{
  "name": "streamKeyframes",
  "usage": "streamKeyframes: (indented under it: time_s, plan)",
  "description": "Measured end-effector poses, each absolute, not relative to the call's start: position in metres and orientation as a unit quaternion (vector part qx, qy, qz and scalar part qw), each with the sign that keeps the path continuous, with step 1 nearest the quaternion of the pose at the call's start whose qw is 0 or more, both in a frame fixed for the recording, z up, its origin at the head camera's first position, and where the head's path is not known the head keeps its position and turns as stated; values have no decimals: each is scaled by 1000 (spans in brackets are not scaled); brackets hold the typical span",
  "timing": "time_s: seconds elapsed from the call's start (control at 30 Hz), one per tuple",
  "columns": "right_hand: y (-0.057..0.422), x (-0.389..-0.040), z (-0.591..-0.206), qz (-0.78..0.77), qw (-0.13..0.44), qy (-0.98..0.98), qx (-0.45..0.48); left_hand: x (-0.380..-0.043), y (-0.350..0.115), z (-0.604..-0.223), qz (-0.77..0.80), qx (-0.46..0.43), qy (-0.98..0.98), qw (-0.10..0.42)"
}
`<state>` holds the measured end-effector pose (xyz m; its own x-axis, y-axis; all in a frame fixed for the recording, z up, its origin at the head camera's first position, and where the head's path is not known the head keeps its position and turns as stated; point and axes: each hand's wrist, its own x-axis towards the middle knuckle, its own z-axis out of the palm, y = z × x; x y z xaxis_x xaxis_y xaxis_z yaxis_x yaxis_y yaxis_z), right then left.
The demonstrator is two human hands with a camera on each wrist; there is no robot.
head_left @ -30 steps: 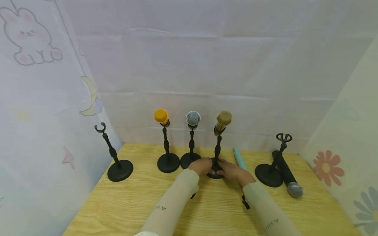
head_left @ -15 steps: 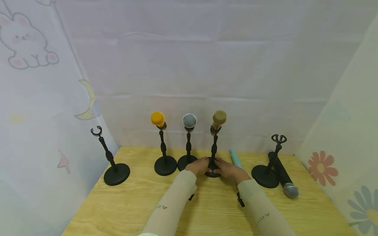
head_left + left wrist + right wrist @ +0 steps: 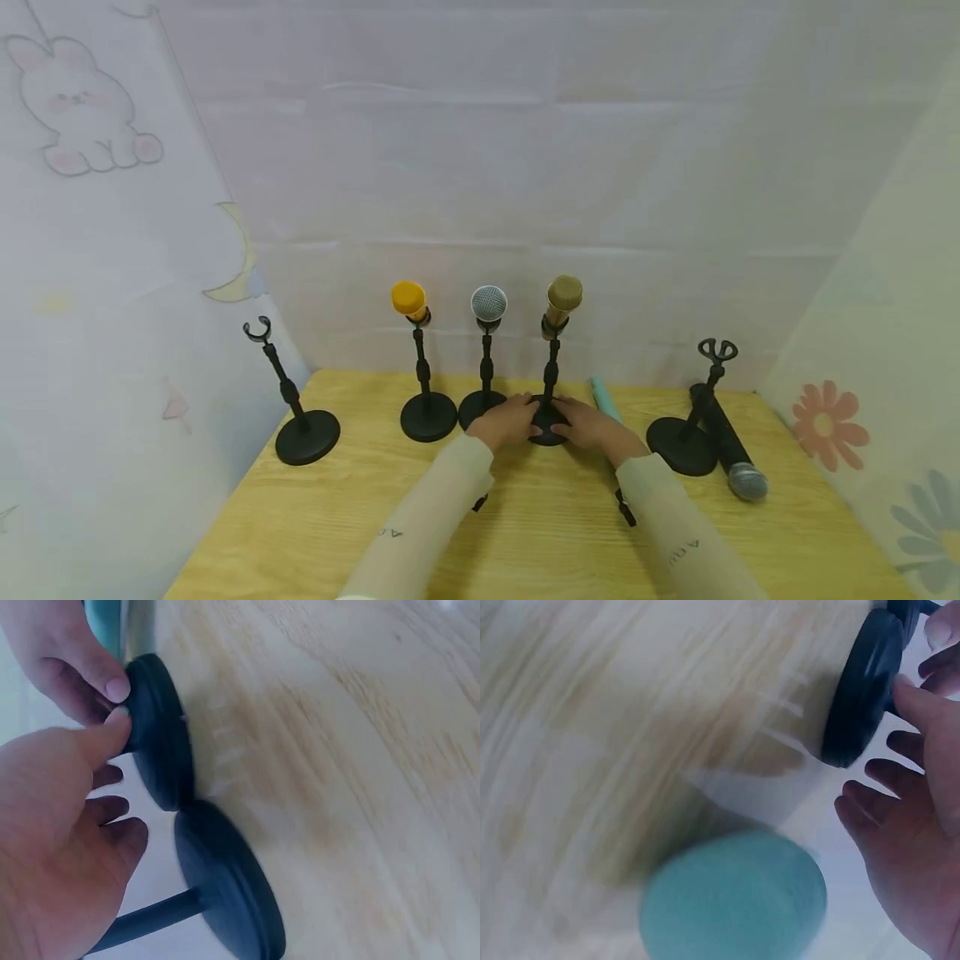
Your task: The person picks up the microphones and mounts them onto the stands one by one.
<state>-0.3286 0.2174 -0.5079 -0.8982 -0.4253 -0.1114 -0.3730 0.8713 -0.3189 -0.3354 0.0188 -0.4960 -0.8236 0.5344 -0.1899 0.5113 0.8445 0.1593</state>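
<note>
Both hands are at the round black base of a microphone stand [image 3: 551,372] that carries a gold microphone [image 3: 564,300]. My left hand [image 3: 504,421] holds the base from the left, its thumb on top near the pole and the other fingers loosely bent in the left wrist view. From the right, my right hand [image 3: 596,427] holds the same base [image 3: 864,690], with its thumb by the pole. Directly to the left stands a second stand [image 3: 487,367] with a silver-headed microphone [image 3: 489,303]; the two bases meet edge to edge in the left wrist view.
A stand with a yellow microphone [image 3: 408,298] is farther left, beyond it a bare stand [image 3: 307,436]. A teal cylindrical object [image 3: 604,398] lies behind my right hand. Another bare stand [image 3: 684,446] and a black microphone [image 3: 729,437] are at the right. A cloth wall [image 3: 480,183] rises behind.
The stand with the gold microphone has shifted slightly back, away from me, with both hands at its base. The view has swayed a little; the other stands keep their places.
</note>
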Motion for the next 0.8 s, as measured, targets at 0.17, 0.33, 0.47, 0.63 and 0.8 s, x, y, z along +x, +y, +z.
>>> streamKeyframes:
  time_s: [0.17, 0.33, 0.47, 0.63, 0.8]
  plan:
    - [228, -324, -493, -115, 49, 965, -230, -329, 3, -496, 53, 313, 946, 60]
    - [243, -315, -482, -93, 25, 958, -271, -311, -35, -496, 43, 332, 942, 9]
    - [260, -309, -481, -78, 6, 959, -274, -298, -64, -495, 46, 323, 945, 2]
    - [280, -302, -477, -63, -16, 958, -279, -295, -104, -499, 47, 296, 954, -5]
    - [293, -297, -475, -51, -25, 955, -291, -289, -147, -498, 72, 242, 968, 10]
